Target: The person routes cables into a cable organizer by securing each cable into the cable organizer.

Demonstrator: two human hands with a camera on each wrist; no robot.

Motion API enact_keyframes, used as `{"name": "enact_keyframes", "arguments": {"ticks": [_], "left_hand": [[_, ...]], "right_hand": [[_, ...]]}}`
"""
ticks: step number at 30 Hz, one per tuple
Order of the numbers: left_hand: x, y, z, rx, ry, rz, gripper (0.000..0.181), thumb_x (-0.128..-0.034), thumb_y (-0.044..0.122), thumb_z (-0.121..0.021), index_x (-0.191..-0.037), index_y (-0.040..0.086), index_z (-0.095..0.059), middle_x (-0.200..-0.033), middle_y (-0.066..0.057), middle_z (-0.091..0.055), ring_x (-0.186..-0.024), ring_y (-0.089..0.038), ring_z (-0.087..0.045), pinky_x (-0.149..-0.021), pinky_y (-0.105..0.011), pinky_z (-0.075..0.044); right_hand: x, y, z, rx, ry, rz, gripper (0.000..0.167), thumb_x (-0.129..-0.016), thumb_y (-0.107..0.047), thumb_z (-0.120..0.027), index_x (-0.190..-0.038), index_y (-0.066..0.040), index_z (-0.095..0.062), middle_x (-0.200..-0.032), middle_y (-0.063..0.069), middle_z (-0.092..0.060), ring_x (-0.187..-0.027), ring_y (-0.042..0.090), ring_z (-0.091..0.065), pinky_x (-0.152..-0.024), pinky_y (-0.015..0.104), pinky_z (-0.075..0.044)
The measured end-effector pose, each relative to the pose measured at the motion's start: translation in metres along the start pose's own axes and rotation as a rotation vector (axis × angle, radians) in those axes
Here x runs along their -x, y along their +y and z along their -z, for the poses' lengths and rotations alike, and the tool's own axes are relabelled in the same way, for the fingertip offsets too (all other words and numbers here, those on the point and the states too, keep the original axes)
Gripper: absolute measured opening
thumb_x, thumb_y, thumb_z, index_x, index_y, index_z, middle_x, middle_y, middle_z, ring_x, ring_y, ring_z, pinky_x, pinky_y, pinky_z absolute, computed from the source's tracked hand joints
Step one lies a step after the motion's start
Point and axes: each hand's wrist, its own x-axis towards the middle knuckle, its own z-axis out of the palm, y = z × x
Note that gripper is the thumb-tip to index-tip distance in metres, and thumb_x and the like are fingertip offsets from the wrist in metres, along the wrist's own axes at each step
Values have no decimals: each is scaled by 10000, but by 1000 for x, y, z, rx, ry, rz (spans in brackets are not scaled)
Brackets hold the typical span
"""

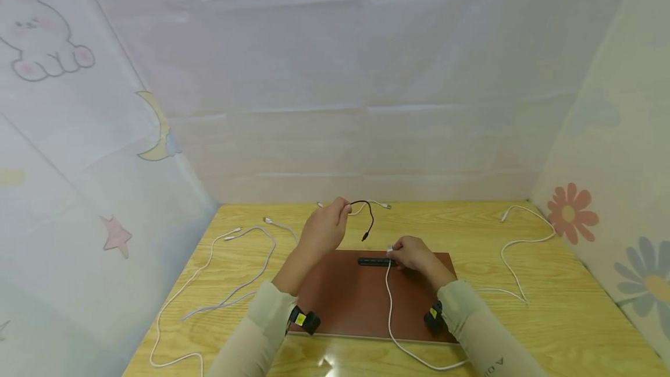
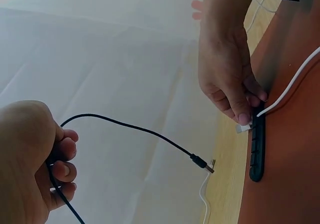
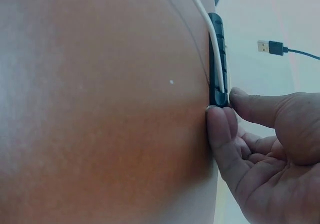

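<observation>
My left hand [image 1: 325, 224], raised above the far part of the brown mat [image 1: 345, 301], grips a black USB cable [image 2: 132, 128]. The cable's plug [image 2: 202, 164] dangles free. Curled fingers [image 2: 65, 171] wrap the cable in the left wrist view. My right hand [image 1: 413, 253] pinches the end of a black slotted cable holder [image 3: 218, 53] on the mat's far edge. A white cable [image 1: 389, 307] sits in the holder's end slot, and its white plug [image 2: 243, 129] sticks out on the far side, by my right thumb.
Several other white cables lie on the wooden table [image 1: 576, 330]: one long cable [image 1: 173, 295] and a lilac-white one [image 1: 272, 246] at left, one [image 1: 510, 243] at right, one behind my left hand. Printed cloth walls [image 1: 335, 103] enclose the table's back and sides.
</observation>
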Motion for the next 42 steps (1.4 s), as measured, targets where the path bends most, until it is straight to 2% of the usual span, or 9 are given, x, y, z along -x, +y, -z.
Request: {"name": "enact_keyframes", "arguments": {"ticks": [8, 10, 13, 16, 22, 27, 31, 38, 42], "left_hand": [[0, 7, 2, 39, 5, 2, 234, -1097, 231, -449, -1076, 80, -627, -764, 4, -609, -561, -133, -479, -565, -307, -435], [0, 9, 2, 49, 7, 7, 238, -1097, 238, -450, -1068, 83, -629, -756, 5, -606, -571, -133, -482, -577, -312, -439], [2, 12, 2, 61, 12, 4, 232, -1094, 233, -455, -1065, 80, -627, -733, 5, -593, -570, -139, -484, -579, -323, -445], [5, 15, 2, 47, 31, -9, 217, -1088, 228, -470, -1059, 83, -629, -728, 2, -599, -580, -147, -498, -587, -332, -450], [12, 24, 3, 36, 50, -76, 200, -1081, 201, -479, -1040, 83, -635, -747, -6, -635, -583, -146, -540, -577, -315, -460], [20, 32, 2, 44, 49, -135, 163, -1069, 170, -506, -1036, 75, -634, -761, -3, -646, -578, -112, -538, -557, -271, -453], [27, 35, -1, 62, 27, -158, 164, -1071, 172, -506, -1049, 82, -641, -714, 20, -610, -522, -58, -461, -509, -221, -401], [41, 39, -5, 93, -65, -218, 168, -1066, 178, -520, -1085, 85, -658, -625, 73, -503, -485, -14, -366, -481, -177, -322], [50, 41, -8, 66, -138, -270, 156, -1056, 190, -543, -1021, 112, -674, -650, 96, -516, -522, -2, -386, -522, -156, -337]], "right_hand": [[5, -1, 8, 59, 122, 31, 274, -1013, -237, -608, -1103, 16, -662, -975, 119, -695, -660, 163, -655, -694, 382, -553], [8, -3, 10, -2, 134, 39, 273, -1026, -229, -587, -1102, 17, -677, -959, 132, -698, -652, 163, -657, -664, 366, -563], [12, -9, 10, -171, 79, 19, 338, -1053, -274, -547, -1043, 30, -694, -850, 112, -679, -622, 150, -631, -604, 327, -558], [15, -15, 10, -389, -33, -19, 468, -1068, -366, -505, -999, 52, -705, -756, 80, -659, -588, 136, -598, -575, 300, -548], [18, -22, 10, -654, -175, -62, 657, -1075, -500, -408, -1105, 101, -670, -789, 68, -688, -595, 125, -623, -596, 279, -558], [17, -20, 9, -742, -218, -88, 706, -1072, -532, -386, -1140, 115, -660, -788, 77, -715, -597, 127, -660, -602, 278, -571], [16, -17, 8, -782, -261, -73, 707, -1075, -515, -392, -1174, 144, -627, -780, 69, -723, -601, 116, -673, -602, 271, -574], [16, -16, 9, -842, -337, -50, 590, -1059, -463, -486, -1131, 97, -657, -791, 48, -726, -627, 97, -677, -629, 254, -575], [14, -14, 9, -864, -305, -59, 465, -1040, -412, -560, -1067, 32, -695, -778, 18, -718, -628, 79, -662, -624, 234, -565]]}}
